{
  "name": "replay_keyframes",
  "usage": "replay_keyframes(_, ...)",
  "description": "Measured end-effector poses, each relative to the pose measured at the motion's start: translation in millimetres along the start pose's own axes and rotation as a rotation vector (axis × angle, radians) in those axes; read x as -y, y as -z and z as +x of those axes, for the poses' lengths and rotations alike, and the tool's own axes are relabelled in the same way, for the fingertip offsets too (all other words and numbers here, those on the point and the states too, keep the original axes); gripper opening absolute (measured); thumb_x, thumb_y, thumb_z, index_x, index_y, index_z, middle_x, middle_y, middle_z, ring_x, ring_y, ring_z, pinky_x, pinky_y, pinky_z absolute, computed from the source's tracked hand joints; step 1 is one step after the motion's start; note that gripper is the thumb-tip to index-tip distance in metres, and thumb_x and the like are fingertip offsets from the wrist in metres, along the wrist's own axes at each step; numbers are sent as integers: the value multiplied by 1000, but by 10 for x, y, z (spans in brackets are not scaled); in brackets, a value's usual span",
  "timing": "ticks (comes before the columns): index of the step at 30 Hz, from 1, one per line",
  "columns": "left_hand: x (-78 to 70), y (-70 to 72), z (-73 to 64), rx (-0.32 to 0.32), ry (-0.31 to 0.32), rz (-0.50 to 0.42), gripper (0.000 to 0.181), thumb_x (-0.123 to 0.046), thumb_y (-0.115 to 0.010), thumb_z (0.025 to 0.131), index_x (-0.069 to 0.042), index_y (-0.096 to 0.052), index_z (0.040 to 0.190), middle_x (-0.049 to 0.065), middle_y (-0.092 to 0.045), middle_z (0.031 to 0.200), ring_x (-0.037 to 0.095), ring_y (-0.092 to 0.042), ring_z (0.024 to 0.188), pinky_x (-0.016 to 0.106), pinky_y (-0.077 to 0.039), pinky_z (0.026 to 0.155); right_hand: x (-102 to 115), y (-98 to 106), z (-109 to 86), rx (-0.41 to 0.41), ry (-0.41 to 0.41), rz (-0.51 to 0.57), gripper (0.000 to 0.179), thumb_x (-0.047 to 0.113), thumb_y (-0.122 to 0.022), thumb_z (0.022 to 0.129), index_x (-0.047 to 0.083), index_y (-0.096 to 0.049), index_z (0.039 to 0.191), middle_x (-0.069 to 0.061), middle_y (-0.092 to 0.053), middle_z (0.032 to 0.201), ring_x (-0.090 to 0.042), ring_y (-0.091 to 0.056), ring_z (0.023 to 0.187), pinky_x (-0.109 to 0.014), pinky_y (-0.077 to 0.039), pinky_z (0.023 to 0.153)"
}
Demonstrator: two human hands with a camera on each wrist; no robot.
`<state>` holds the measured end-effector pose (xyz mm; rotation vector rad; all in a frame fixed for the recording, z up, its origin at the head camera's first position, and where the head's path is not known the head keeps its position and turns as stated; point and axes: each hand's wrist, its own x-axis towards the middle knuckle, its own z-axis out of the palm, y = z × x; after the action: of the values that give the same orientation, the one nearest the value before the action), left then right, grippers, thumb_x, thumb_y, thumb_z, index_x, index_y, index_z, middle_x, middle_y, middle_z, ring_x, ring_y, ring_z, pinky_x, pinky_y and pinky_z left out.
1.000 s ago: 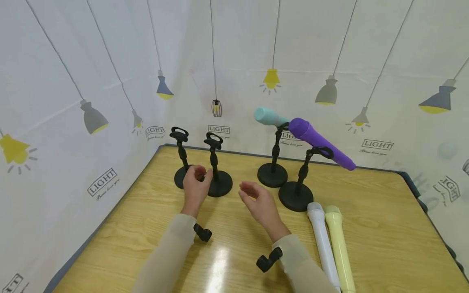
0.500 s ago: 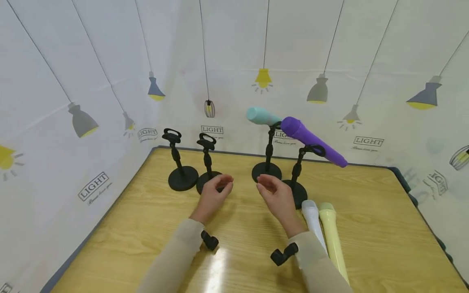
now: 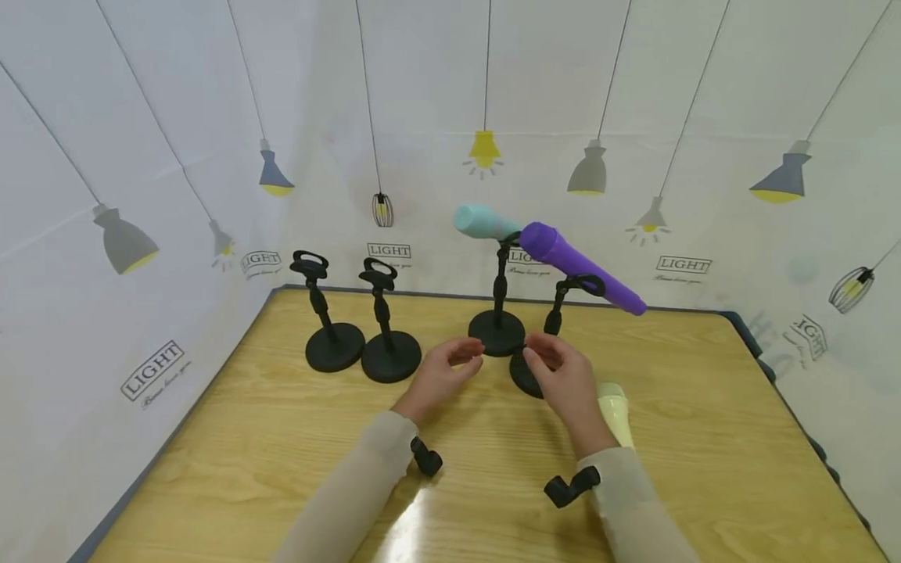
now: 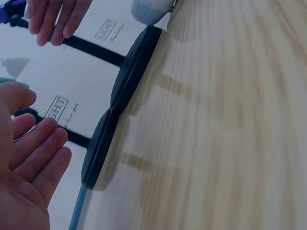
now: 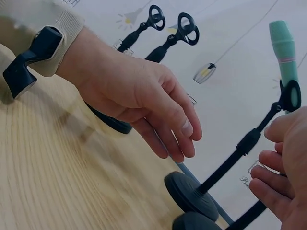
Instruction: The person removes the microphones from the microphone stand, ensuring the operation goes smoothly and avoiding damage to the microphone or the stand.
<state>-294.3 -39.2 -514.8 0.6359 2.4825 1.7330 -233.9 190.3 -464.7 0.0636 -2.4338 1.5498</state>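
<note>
My left hand (image 3: 445, 374) hovers over the table, holding nothing, its fingers loosely bent. Opposite it, my right hand (image 3: 568, 383) is likewise without anything in its grasp, overlapping the base of a black microphone stand (image 3: 524, 375). That stand carries a tilted purple microphone (image 3: 577, 262). A light teal microphone (image 3: 482, 222) rests in the clip of the stand (image 3: 498, 332) behind. The right wrist view shows the teal microphone (image 5: 283, 45) in its clip, beyond the fingers of my right hand (image 5: 285, 170). A yellow microphone (image 3: 615, 410) lies partly hidden behind my right forearm.
Two black stands, one far left (image 3: 334, 346) and one beside it (image 3: 391, 356), have bare clips. A white microphone head (image 4: 149, 10) shows at the top of the left wrist view. The wooden table (image 3: 281, 469) meets a lamp-patterned backdrop (image 3: 422, 78).
Both hands have moved right, the left one from the left-hand stands toward the right-hand pair. The head view has turned right. My right arm now covers the white microphone in it.
</note>
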Motion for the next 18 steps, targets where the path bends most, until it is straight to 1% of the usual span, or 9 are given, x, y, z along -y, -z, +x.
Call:
replay_keyframes(4, -39, -164, 105, 45, -47, -18, 42, -20, -68, 108, 3, -64, 144, 16, -73, 139, 34, -70, 129, 51, -55, 113, -24, 124, -18, -40, 10, -10, 33, 18, -68, 108, 2, -71, 137, -17, -75, 135, -34, -73, 123, -10, -53, 93)
replay_keyframes(6, -59, -255, 160, 58, -50, -35, 43, -21, -68, 109, 3, -64, 144, 16, -72, 140, 34, -69, 130, 50, -56, 113, -33, 190, -22, -51, 13, -16, 33, 18, -68, 108, 2, -70, 137, -18, -75, 136, -34, -73, 124, -5, -48, 91)
replay_keyframes(9, -72, -392, 236, 69, -34, -77, 43, -22, -69, 108, -1, -64, 145, 14, -72, 140, 32, -69, 131, 48, -56, 113, -60, 279, -22, -61, -6, -12, 34, 18, -68, 108, 1, -69, 138, -19, -74, 137, -35, -72, 126, -1, -45, 89)
replay_keyframes(12, -92, -509, 305, 79, -17, -112, 44, -24, -70, 107, -4, -65, 146, 12, -72, 141, 31, -68, 133, 48, -55, 114, -88, 357, -29, -73, -26, -1, 36, 17, -69, 107, -1, -69, 138, -20, -73, 137, -36, -71, 127, 0, -46, 89)
replay_keyframes(14, -122, -565, 342, 83, -9, -120, 45, -25, -70, 108, -5, -64, 147, 12, -72, 142, 30, -68, 133, 48, -55, 115, -101, 401, -39, -85, -36, 0, 36, 16, -69, 107, -1, -69, 138, -20, -74, 137, -36, -71, 127, 0, -46, 88)
replay_keyframes(18, -184, -648, 407, 83, 2, -105, 46, -26, -70, 108, -6, -64, 149, 11, -72, 142, 29, -68, 133, 46, -55, 115, -117, 484, -67, -102, -45, -9, 35, 15, -69, 107, -1, -68, 139, -20, -73, 138, -37, -70, 128, 0, -46, 88)
